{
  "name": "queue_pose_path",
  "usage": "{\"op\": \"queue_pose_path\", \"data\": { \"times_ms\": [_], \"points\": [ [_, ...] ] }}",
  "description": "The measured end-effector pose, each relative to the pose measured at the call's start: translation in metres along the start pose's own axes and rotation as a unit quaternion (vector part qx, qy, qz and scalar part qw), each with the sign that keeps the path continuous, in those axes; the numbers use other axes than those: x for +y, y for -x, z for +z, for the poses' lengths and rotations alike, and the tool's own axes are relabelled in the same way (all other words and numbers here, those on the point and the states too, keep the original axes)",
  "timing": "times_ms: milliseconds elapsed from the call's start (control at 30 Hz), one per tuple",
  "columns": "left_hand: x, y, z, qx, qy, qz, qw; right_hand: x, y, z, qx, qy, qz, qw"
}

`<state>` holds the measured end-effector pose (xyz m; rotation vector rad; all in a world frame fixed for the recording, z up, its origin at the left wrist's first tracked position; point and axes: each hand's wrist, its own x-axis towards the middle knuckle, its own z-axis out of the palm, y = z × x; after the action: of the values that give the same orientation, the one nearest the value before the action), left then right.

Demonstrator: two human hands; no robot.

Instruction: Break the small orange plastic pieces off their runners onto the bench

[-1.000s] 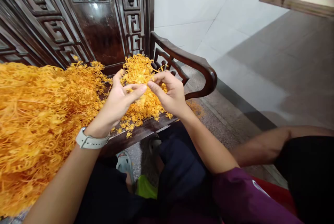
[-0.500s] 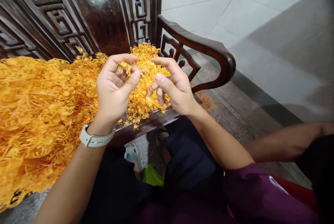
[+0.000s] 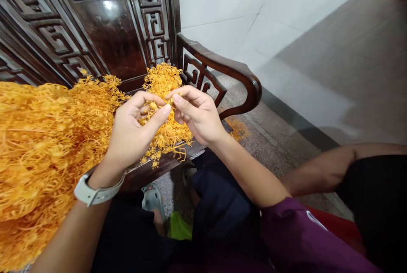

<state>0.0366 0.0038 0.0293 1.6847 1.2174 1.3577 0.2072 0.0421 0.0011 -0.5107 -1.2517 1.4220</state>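
Large pile (image 3: 41,150): a broad heap of tangled orange strands along the left, spilling over the seat and up against the backrest (image 3: 111,40).
Watch (image 3: 100,194): pale band, fastened around the left wrist.
Left hand (image 3: 129,131): fingers curled inward, thumb and forefinger drawn nearly together at the tips, pinching a small orange piece (image 3: 154,106); the other fingers are partly hidden.
Worktop (image 3: 144,174): dark wooden bench seat, its front edge showing below the hands.
Sandal (image 3: 154,200): grey-blue, on a foot on the floor below the bench.
Small pile (image 3: 173,131): spidery orange bits on the right end of the worktop, behind and below the hands, a few lying near the front edge.
Orange piece: between the two hands, above the small pile, its exact outline too small to tell.
Green item (image 3: 179,227): bright, low between the legs.
Right hand (image 3: 202,116): thumb and forefinger closed at the tips on the piece, just beside the left fingertips; the remaining fingers bend under.
Armrest (image 3: 238,69): curved dark wood, right of the small pile.
Scraps (image 3: 238,129): orange, scattered on the floor beyond the armrest.
Sleeve (image 3: 295,230): purple, on the right arm.
Another person (image 3: 318,171): a bare limb and black clothing at the right edge.
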Motion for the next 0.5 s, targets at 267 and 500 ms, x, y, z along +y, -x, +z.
{"op": "queue_pose_path", "data": {
  "times_ms": [267,500],
  "points": [
    [-0.002,0.001,-0.019,-0.203,0.19,-0.088,0.957,-0.003,0.003,0.003,-0.117,-0.191,0.11,0.968],
    [0.011,0.002,-0.027,-0.318,0.149,-0.054,0.935,-0.003,0.002,-0.004,-0.316,-0.152,0.012,0.937]
  ]
}}
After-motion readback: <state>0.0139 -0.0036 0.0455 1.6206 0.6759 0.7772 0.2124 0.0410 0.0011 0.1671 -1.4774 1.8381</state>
